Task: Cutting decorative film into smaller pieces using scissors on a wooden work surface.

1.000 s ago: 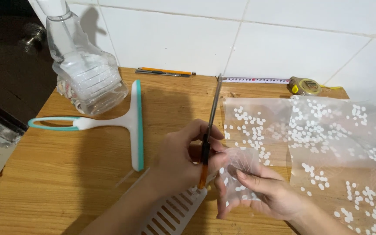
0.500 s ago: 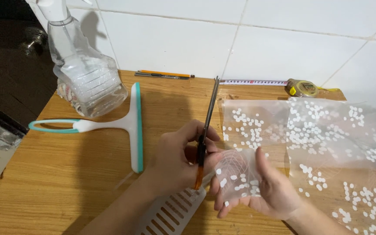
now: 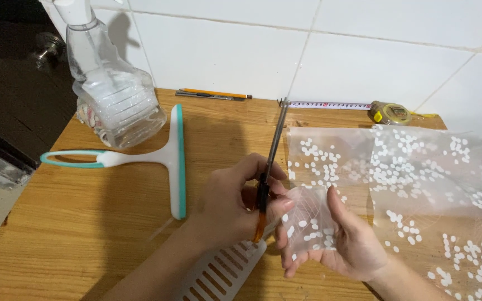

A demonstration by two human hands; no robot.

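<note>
White wall tiles back a wooden tabletop, and I'm looking straight down at my two hands near its front edge. My left hand is curled shut around the orange handles of a pair of scissors, whose long dark blades point away from me toward the far wall and look closed or nearly so. My right hand lies palm up just right of the scissors, its fingers bent loosely around a small cut piece of clear film with white dots, pinched against the thumb; the piece sits right beside the scissor handles. To the right, a larger sheet of the same dotted film spreads across the tabletop, partly lifted and wrinkled at its right end. On the left lies a white squeegee with teal trim and a teal loop handle, and behind it stands a clear spray bottle. Along the far edge I see pencils, a ruler and a yellow tape measure. A white slotted plastic piece pokes out under my left wrist
</note>
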